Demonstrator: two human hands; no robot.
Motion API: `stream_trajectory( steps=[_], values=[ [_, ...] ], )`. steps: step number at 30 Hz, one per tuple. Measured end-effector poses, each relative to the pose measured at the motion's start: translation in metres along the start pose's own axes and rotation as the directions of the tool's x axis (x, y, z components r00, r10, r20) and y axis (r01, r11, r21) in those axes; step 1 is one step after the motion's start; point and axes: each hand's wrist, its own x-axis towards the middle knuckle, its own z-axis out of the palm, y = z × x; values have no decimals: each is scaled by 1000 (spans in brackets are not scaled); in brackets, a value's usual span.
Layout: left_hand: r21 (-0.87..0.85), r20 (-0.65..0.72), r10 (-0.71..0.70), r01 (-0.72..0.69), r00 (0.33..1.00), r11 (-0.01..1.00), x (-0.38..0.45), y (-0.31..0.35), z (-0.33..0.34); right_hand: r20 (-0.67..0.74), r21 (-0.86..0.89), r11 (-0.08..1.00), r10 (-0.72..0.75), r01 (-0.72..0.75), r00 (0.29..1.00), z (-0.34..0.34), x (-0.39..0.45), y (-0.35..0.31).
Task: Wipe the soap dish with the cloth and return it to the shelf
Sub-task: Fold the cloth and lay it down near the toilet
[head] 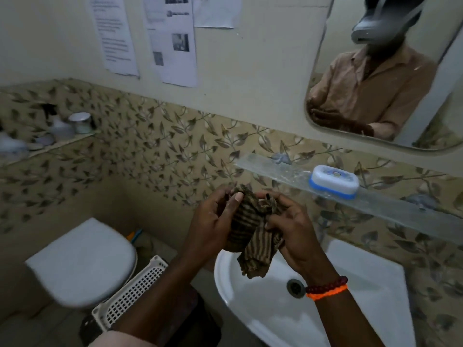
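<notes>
While both hands worked above the white sink (350,284), the striped brown cloth (250,229) was bunched between them. Left hand (210,221): fingers curled round the cloth, thumb pressed on its upper fold. Right hand (290,226): fingertips pinching the cloth's other side, beaded bracelets (327,288) at the wrist. Loose end of cloth hung over the basin. Soap dish (333,181), white with blue base, lid on, sat on the glass shelf (400,209) under the mirror (375,83), apart from both hands. Toilet (82,261) and white basket (130,294) stood to the left
</notes>
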Motion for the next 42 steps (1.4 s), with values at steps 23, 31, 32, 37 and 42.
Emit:
stream_trajectory(
  steps=[23,31,32,37,42],
  values=[
    [765,-43,215,-107,976,635,50,-13,-229,338,-178,932,360,-317,869,157,91,156],
    [589,-545,-15,395,838,705,-49,-131,-284,365,-106,888,453,-447,813,193,132,236],
    [551,-589,-60,455,806,699,-67,-150,-286,363,-125,879,472,-461,803,196,136,251],
    [369,-704,-333,724,627,582,-150,-242,-272,368,-461,842,469,-281,803,204,148,332],
    [283,-726,-509,875,463,392,-212,-338,-251,437,-631,756,532,-174,726,194,147,436]
  ],
)
